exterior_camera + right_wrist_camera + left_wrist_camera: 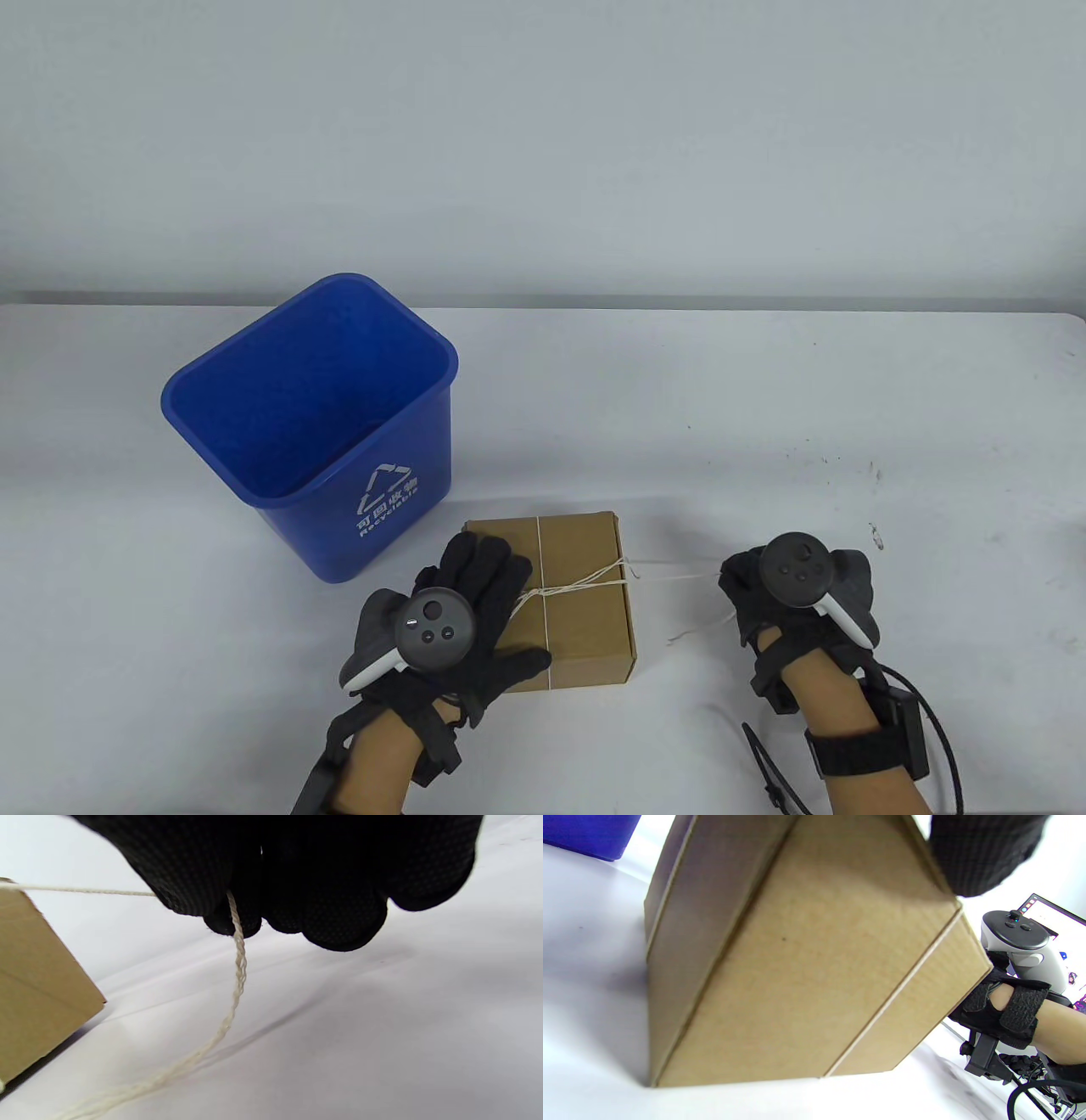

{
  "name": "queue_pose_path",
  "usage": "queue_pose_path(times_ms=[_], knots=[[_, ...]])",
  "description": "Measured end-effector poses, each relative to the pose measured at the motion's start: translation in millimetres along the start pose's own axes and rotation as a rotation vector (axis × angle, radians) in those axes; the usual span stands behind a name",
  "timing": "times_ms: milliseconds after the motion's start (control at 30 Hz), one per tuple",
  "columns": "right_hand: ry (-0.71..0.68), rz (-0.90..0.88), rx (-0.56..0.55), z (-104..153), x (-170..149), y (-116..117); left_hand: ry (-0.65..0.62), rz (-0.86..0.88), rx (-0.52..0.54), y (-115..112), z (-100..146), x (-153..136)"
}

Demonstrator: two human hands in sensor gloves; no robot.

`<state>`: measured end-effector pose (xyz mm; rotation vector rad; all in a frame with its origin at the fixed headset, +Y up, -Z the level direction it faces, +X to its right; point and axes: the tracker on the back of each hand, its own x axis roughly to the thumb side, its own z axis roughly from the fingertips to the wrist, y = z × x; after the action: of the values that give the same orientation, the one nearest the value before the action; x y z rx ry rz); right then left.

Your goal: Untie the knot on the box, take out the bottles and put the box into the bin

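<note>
1. Table (848,407): white surface bearing everything below; the hands enter from its near edge.
2. Bin (314,416): blue, upright and open-topped, with a white recycling mark on its front wall. It stands left of and behind the box, close to it but apart. The left wrist view shows only a blue corner of it at top left.
3. Box (585,611): brown cardboard, closed, flat on the table between the hands, with string wrapped around it both ways. The left wrist view shows its plain side walls (797,976) at close range; the right wrist view shows one corner (38,993) at the left edge.
4. Left hand (458,611): fingers straight and spread, lying flat on the left part of the box top, thumb along the near edge; it grips nothing.
5. Right hand (789,594): right of the box and apart from it, fingers curled closed around the string. Only the right wrist view shows the curled fingers (339,912) pinching it.
6. String (670,577): pale twine. One strand runs taut from the knot to the right hand; its free tail (237,963) droops from the fingers onto the table.
7. Knot (624,573): at the right edge of the box top, seen only in the table view.
</note>
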<state>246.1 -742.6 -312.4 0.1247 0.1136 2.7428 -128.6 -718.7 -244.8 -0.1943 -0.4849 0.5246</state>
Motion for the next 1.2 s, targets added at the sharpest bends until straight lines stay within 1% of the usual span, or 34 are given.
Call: queue_pose_path(times_ms=[567, 667, 733, 833, 900, 967, 1033, 1067, 1133, 1200], knots=[[0.118, 0.050, 0.038, -4.0, -17.3, -1.7, 0.000, 0.008, -0.001, -0.5, 0.3, -0.7], [0.128, 0.057, 0.078, -3.1, -16.5, -1.9, 0.000, 0.009, -0.001, -0.5, 0.3, -0.8], [0.124, 0.060, 0.083, -1.8, -13.6, -2.2, 0.000, 0.009, -0.001, -0.6, 0.2, -0.9], [0.090, 0.043, 0.053, 1.6, -5.9, -5.7, 0.000, 0.009, -0.001, -0.6, 0.2, -0.9], [0.035, 0.023, 0.012, 5.4, 2.6, -9.6, 0.000, 0.009, -0.001, -0.6, 0.2, -0.9], [-0.042, -0.016, -0.003, 9.0, 12.8, -9.2, 0.000, 0.009, -0.001, -0.6, 0.2, -0.9], [-0.139, -0.058, 0.031, 12.5, 27.6, -2.8, 0.001, 0.012, -0.005, -0.7, 0.0, -1.2], [-0.181, -0.062, 0.067, 14.4, 37.8, 3.4, 0.002, 0.014, -0.005, -0.8, -0.3, -1.3], [-0.239, -0.019, 0.111, 16.6, 53.7, 14.5, 0.003, 0.015, -0.006, -0.7, -0.4, -1.3], [-0.280, 0.047, 0.108, 15.7, 65.9, 24.2, 0.004, 0.016, -0.007, -0.7, -0.4, -1.3]])
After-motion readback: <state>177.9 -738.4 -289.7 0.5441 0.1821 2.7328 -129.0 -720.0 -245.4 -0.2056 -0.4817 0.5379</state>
